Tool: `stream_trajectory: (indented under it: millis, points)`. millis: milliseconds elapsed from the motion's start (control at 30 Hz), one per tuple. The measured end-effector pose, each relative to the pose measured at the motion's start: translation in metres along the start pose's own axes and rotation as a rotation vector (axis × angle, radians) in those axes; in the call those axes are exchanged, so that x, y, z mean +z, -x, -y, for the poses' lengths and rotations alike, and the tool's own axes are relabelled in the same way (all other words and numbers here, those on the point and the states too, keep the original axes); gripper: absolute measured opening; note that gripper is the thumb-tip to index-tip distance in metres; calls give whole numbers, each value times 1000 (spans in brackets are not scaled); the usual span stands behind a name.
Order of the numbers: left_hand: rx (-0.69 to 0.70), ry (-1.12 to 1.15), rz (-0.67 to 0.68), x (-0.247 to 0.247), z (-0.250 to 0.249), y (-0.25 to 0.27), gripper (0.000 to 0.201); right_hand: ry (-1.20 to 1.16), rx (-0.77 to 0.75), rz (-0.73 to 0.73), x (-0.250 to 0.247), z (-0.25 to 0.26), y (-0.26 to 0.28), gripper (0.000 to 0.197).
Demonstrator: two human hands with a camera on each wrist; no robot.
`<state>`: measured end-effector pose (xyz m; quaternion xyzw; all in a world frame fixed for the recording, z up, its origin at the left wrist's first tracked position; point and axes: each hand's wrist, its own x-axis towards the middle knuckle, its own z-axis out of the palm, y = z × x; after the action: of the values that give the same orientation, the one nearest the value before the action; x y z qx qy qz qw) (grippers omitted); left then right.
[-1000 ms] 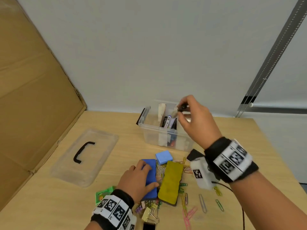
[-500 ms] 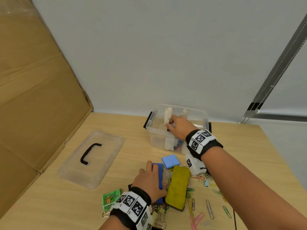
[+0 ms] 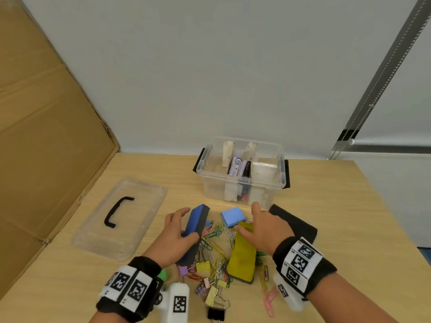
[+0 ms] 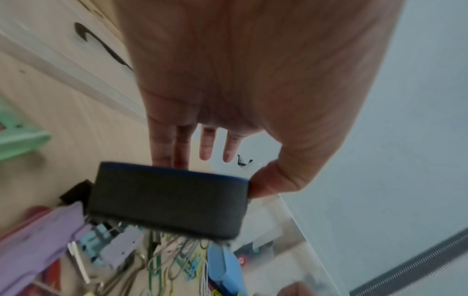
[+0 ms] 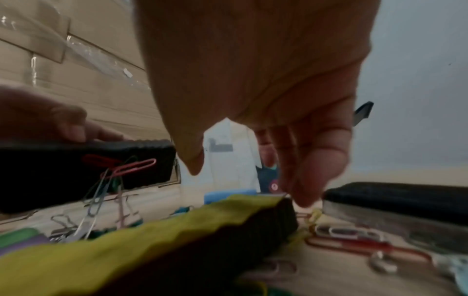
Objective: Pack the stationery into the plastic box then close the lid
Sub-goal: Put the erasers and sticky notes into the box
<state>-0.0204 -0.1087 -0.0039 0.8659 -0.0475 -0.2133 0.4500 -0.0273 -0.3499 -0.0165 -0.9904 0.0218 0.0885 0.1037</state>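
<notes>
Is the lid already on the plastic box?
No, the clear lid lies flat on the table, left of the open plastic box.

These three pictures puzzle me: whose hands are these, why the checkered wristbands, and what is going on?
No machine here: a person wears cameras on the head and both wrists. The wide picture is the head view; the two close ones look along each hand. The left hand grips a blue eraser, lifted on its edge with paper clips clinging beneath. The right hand reaches down onto a yellow eraser lying on the table. Behind stands the open plastic box, partly packed; its lid lies to the left.
</notes>
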Motion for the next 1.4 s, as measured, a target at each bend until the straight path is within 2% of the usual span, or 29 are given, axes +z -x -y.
stream_trajectory:
  millis: [133, 267, 333, 400, 533, 667, 800, 900, 1033, 1167, 1333, 1400]
  points:
    - [-57, 95, -16, -11, 5, 2, 61, 42, 71, 90, 20, 6, 4, 76]
    - [-127, 229, -27, -16, 9, 3, 63, -22, 101, 149, 25, 8, 2, 78]
    - [-152, 250, -30, -18, 10, 3, 73, -101, 107, 193, 19, 7, 1, 78]
    - [-159, 285, -28, -19, 11, 4, 79, -217, 96, 217, 11, 4, 1, 73]
    - [-163, 360, -40, -22, 11, 3, 55, -460, 48, 213, -7, -5, 1, 59]
    - [-152, 398, -42, -27, 13, 1, 49, -768, -9, 190, -18, -7, 5, 36]
    - [-134, 476, -49, -30, 8, 1, 45, -976, 24, 227, -16, -12, 1, 41]
    - [-111, 568, -54, -32, 3, 1, 60, -1216, 118, 325, -11, -14, -1, 59]
    - [-79, 676, -46, -36, 4, -3, 69, -1477, 226, 366, -6, -11, 0, 55]
    - [-17, 742, -16, -40, 1, -3, 67, -1428, 222, 354, -9, 2, 0, 59]
    - [21, 797, 63, -37, -6, 0, 55, -1298, 64, 274, -9, 19, 7, 71]
    - [4, 832, 80, -32, -6, -2, 44, -1295, -28, 230, -9, 24, 13, 61]
